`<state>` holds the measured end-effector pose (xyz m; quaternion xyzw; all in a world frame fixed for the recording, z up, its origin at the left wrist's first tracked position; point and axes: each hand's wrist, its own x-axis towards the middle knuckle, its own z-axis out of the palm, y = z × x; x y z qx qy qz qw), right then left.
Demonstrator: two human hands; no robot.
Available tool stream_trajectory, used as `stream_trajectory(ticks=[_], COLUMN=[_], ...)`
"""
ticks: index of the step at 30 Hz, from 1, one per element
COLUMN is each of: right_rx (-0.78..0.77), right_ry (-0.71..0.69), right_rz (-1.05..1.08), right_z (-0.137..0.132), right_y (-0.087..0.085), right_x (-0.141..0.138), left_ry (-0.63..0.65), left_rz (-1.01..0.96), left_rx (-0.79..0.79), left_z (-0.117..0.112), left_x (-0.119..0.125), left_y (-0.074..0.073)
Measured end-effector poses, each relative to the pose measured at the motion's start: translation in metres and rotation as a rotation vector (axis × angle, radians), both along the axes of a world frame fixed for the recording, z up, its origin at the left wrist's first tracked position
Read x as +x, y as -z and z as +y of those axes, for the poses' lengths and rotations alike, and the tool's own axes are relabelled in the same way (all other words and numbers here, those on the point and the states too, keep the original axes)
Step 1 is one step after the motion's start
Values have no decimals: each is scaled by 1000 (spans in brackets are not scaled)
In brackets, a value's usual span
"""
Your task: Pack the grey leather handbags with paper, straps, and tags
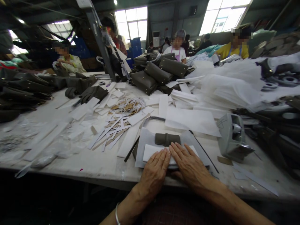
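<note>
Near the table's front edge lies a dark olive handbag, its flap [167, 139] showing above a white foam sheet [150, 151]. Both of my hands press flat on that foam. My left hand [156, 165] has its fingers stretched out together on the left part. My right hand [187, 162] lies beside it with fingers extended and slightly spread, its thumb tucked low near the bag's front edge. Under the foam a sheet of thin white paper [140, 145] spreads over the bag. A dark strap [153, 118] loops behind it.
A grey tape dispenser [231, 137] stands to the right. Paper strips and tags [127, 106] are heaped left of centre. Stacked dark bags [150, 75] and white paper sheets [229, 84] lie farther back. Several people work across the table.
</note>
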<state>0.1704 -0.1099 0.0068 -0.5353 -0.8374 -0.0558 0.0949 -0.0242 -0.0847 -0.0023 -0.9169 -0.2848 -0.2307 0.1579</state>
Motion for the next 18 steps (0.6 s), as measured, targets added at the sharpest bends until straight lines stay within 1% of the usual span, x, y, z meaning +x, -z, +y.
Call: stream_trajectory(ticks=[2, 5, 8, 11, 13, 14, 16, 18], right_rx=[21, 38, 65, 110, 125, 126, 142, 203], right_ry=[58, 96, 114, 187, 239, 241, 187, 107], right_rz=[15, 54, 101, 158, 211, 248, 347, 458], right_z=[-5, -13, -14, -16, -20, -24, -39, -62], right_y=[-2, -2, 1, 4, 1, -3, -12, -19], right_x=[2, 0, -6, -14, -18, -19, -14, 3], left_ry=[10, 56, 100, 168, 199, 205, 203, 191], left_rz=[3, 10, 22, 20, 3, -9, -25, -30], left_rx=[1, 25, 45, 34, 15, 3, -21, -35], left_z=[1, 5, 12, 19, 21, 22, 23, 24], left_x=[0, -2, 1, 3, 3, 3, 2, 1], left_y=[4, -3, -11, -14, -14, -14, -14, -14])
